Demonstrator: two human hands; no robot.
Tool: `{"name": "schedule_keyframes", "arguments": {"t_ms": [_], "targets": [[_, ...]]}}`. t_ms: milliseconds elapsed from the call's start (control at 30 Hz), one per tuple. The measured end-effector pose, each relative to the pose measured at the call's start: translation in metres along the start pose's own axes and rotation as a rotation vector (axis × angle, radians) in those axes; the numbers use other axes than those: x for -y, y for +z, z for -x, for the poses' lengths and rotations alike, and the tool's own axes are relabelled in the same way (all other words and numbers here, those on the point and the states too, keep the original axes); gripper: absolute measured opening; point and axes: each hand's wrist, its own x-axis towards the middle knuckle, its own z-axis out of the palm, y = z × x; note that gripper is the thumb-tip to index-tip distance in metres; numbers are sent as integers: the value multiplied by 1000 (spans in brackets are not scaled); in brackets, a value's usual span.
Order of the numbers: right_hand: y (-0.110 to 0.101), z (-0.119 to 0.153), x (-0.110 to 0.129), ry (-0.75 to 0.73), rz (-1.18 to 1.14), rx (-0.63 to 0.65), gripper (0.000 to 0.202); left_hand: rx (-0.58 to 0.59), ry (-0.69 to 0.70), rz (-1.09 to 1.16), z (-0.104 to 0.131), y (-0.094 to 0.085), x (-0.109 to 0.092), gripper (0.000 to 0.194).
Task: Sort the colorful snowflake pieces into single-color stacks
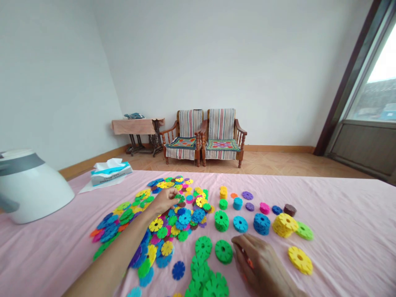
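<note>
My left hand [165, 201] reaches into a heap of mixed-colour notched plastic discs [156, 225]. Its fingers are pinched at a small green disc [180, 199] on the heap's far side. Low at the right, my right hand [260, 262] is closed, palm down, and a bit of an orange disc [250, 262] shows between its fingers. Its fingertips are beside a large green disc stack [223, 251]. More large green discs [202, 272] overlap to its left. Beyond it stand sorted stacks, among them green [221, 220], blue [261, 224] and yellow [285, 225].
On the pink cloth [346, 214], a tissue box [111, 171] and a white-and-grey kettle [34, 185] stand at the left. Single discs lie at the right, including a yellow disc [300, 260]. Two wooden armchairs [221, 128] are against the far wall.
</note>
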Motion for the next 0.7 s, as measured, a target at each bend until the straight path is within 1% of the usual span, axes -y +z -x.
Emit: {"name": "schedule_keyframes", "arguments": {"t_ms": [167,233,300,333,400,467,533,600,667,700], "targets": [[1,1,-2,-11,4,10,25,-106,-10,120,2,1,-4,20],[1,2,-3,-17,11,-2,24,-143,15,155,5,0,-12,19],[1,1,-5,-28,23,-37,22,-143,53,186,12,0,-24,20],[1,1,-5,-36,26,-57,21,-121,72,200,18,1,-32,21],[2,1,-7,-44,26,-98,20,-20,101,217,34,6,-49,25],[2,1,-7,-45,20,-118,21,113,113,217,55,16,-67,25],[2,1,-6,-32,15,-110,22,218,117,206,79,30,-83,19],[2,2,-6,-23,8,-86,22,326,110,194,103,45,-95,19],[2,3,-5,-14,3,-65,22,433,84,144,125,59,-101,25],[2,4,-5,-11,1,-56,22,464,69,104,134,66,-102,28]]}}
